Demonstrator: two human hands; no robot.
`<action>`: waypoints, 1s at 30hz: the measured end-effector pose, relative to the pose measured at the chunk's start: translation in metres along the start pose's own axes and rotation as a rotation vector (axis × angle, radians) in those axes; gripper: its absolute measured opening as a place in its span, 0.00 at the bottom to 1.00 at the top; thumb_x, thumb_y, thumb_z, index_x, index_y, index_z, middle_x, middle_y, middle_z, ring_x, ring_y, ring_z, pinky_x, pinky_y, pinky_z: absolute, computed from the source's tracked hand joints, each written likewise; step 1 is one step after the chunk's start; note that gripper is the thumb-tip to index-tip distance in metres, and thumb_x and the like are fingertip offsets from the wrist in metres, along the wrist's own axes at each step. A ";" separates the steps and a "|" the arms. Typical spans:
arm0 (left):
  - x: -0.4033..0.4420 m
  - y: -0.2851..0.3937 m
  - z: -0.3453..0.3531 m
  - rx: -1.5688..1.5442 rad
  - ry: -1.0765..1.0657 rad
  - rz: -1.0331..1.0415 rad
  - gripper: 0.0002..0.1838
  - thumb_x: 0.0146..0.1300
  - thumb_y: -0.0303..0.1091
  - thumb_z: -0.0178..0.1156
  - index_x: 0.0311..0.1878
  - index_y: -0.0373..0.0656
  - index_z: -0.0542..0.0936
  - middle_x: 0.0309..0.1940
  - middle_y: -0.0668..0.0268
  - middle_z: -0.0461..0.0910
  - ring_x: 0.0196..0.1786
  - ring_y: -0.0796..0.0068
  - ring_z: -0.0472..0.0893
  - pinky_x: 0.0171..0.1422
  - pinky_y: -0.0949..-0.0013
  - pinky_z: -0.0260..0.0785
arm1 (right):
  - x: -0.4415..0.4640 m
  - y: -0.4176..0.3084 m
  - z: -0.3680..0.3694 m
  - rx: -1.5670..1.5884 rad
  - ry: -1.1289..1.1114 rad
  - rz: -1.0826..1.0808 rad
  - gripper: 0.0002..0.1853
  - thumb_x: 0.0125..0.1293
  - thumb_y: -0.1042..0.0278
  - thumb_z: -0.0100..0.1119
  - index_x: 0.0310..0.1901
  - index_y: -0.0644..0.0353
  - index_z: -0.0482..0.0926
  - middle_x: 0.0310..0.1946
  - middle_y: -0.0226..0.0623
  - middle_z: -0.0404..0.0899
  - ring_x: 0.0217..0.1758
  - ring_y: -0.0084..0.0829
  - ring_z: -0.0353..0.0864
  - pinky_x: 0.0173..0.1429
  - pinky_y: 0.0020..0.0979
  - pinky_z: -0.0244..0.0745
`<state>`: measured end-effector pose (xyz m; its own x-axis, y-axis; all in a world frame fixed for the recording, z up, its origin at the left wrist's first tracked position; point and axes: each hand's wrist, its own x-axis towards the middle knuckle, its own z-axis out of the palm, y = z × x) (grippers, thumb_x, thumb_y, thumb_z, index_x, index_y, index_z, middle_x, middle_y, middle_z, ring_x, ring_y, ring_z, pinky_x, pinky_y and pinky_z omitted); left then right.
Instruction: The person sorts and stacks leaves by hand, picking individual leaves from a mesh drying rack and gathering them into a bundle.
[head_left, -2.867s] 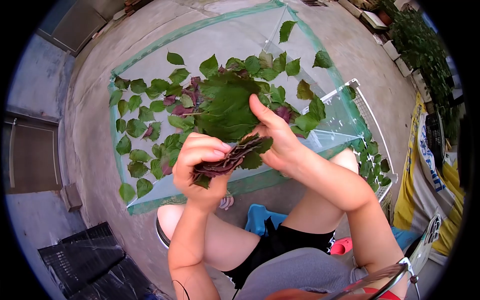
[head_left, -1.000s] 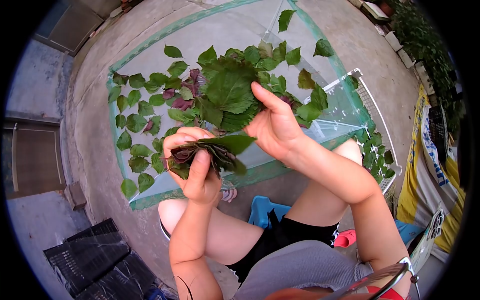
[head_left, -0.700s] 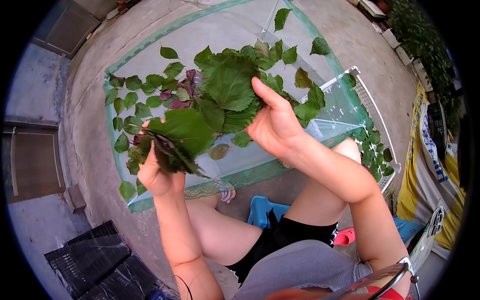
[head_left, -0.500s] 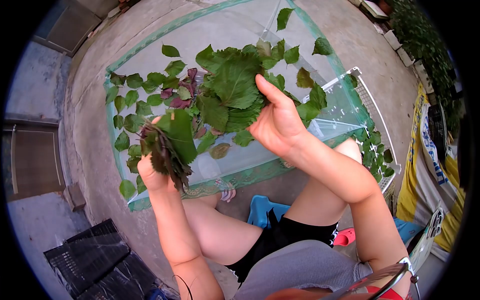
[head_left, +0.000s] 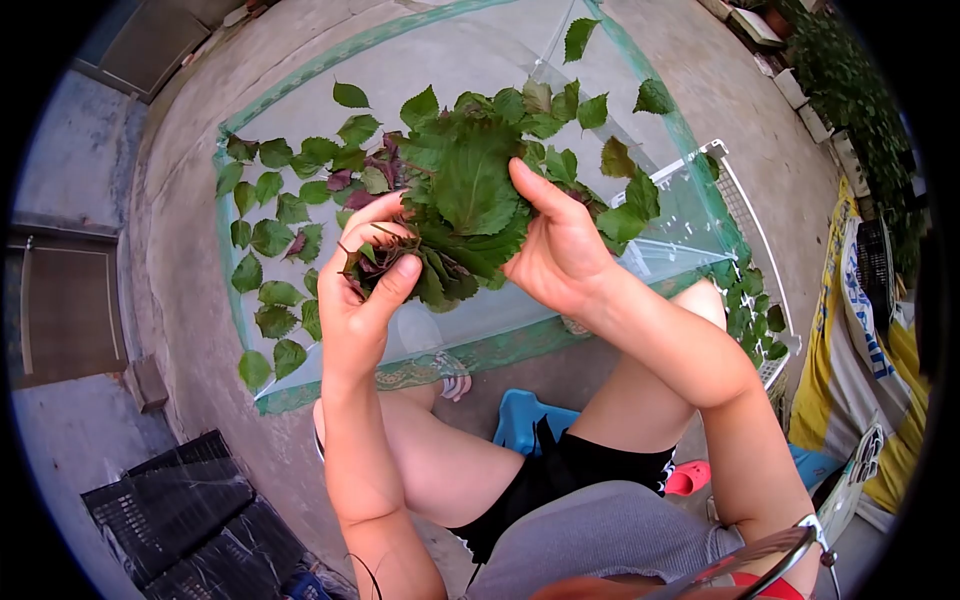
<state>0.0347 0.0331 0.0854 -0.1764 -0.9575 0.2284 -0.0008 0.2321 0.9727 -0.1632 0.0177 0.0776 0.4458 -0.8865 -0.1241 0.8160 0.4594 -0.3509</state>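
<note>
My left hand (head_left: 362,300) grips a bunch of perilla leaves (head_left: 440,275) by the stem ends, thumb pressed on top. Purple undersides show among its leaf edges. My right hand (head_left: 560,240) holds a stack of broad green perilla leaves (head_left: 475,185), thumb at the edge and the other fingers hidden behind. Both bunches meet and overlap between my hands. Below them spreads a white mesh net (head_left: 450,325) with a green lace border, carrying scattered single leaves (head_left: 270,237), some purple.
A white plastic crate (head_left: 757,225) stands under the net's right side. Between my legs is a blue plastic stool (head_left: 520,415), and a pink shoe (head_left: 688,477) is on the ground. Black crates (head_left: 170,500) lie at lower left; yellow-and-white sacks (head_left: 825,330) are at right.
My left hand has moved right and up with its bunch, bringing it against the stack in my right hand. The right hand has hardly moved.
</note>
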 end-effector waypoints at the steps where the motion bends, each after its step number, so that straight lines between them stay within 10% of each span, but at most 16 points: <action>1: 0.000 0.001 0.003 -0.009 0.008 0.023 0.09 0.59 0.26 0.64 0.40 0.37 0.76 0.51 0.59 0.76 0.53 0.70 0.73 0.62 0.69 0.61 | 0.000 0.000 0.001 0.000 0.001 -0.003 0.25 0.74 0.53 0.45 0.64 0.64 0.66 0.62 0.43 0.72 0.65 0.37 0.71 0.71 0.41 0.64; 13: -0.009 -0.001 -0.002 -0.026 0.184 0.011 0.14 0.58 0.26 0.68 0.45 0.37 0.74 0.46 0.65 0.77 0.47 0.77 0.74 0.56 0.74 0.65 | 0.006 -0.006 -0.006 -0.107 0.089 -0.056 0.24 0.74 0.55 0.47 0.61 0.65 0.68 0.58 0.42 0.75 0.61 0.35 0.75 0.67 0.40 0.70; 19: -0.010 0.019 -0.021 0.024 -0.037 -0.074 0.32 0.53 0.28 0.70 0.62 0.32 0.71 0.35 0.70 0.76 0.40 0.79 0.73 0.50 0.77 0.64 | 0.009 -0.038 -0.010 -0.543 0.208 -0.021 0.19 0.61 0.71 0.65 0.51 0.72 0.75 0.44 0.44 0.82 0.42 0.31 0.84 0.47 0.31 0.83; 23: -0.011 0.026 -0.016 0.228 -0.271 0.042 0.13 0.47 0.20 0.68 0.38 0.33 0.79 0.32 0.62 0.80 0.35 0.75 0.77 0.43 0.74 0.68 | 0.002 -0.051 -0.005 -1.004 0.107 0.141 0.22 0.56 0.66 0.69 0.47 0.75 0.78 0.38 0.42 0.84 0.39 0.30 0.84 0.45 0.29 0.80; 30: -0.010 0.033 0.026 0.615 -0.562 0.243 0.19 0.34 0.14 0.58 0.35 0.38 0.80 0.29 0.61 0.77 0.32 0.60 0.78 0.35 0.66 0.70 | 0.004 -0.041 -0.008 -1.687 -0.157 0.344 0.21 0.54 0.57 0.69 0.38 0.71 0.80 0.23 0.44 0.80 0.26 0.31 0.77 0.33 0.35 0.72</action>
<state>0.0105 0.0554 0.1143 -0.7011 -0.6799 0.2148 -0.4029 0.6262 0.6675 -0.1977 -0.0052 0.0839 0.6151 -0.7078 -0.3473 -0.5248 -0.0388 -0.8504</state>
